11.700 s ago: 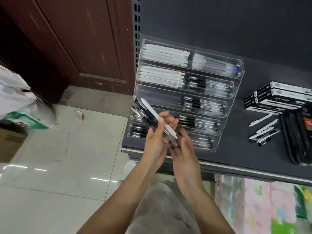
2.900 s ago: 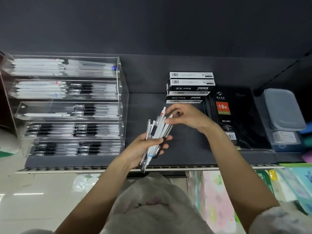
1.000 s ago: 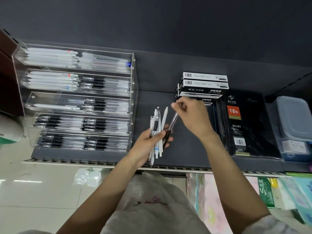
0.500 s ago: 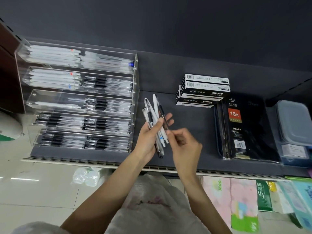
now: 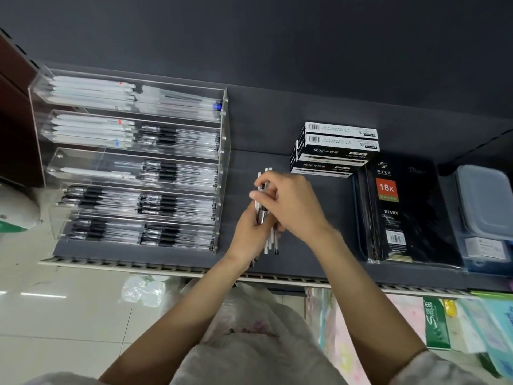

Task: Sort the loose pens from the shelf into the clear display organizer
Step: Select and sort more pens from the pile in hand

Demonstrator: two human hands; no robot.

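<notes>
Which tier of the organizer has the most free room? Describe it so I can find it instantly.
On the dark shelf, the clear display organizer stands left of both hands. Count to its third tier from the top: unlike its neighbours, its left half holds only one white pen.

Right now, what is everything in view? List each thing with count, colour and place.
organizer: one, clear, five tiers, shelf left.
pens: a bundle, white and black, in both hands.
pen boxes: a stack, black and white, shelf back.
diaries: a stack, black, right of centre.
container: one, grey-blue, far right.
shelf: dark grey.
left hand: grips the pens.
right hand: pinches the pens from above.
</notes>
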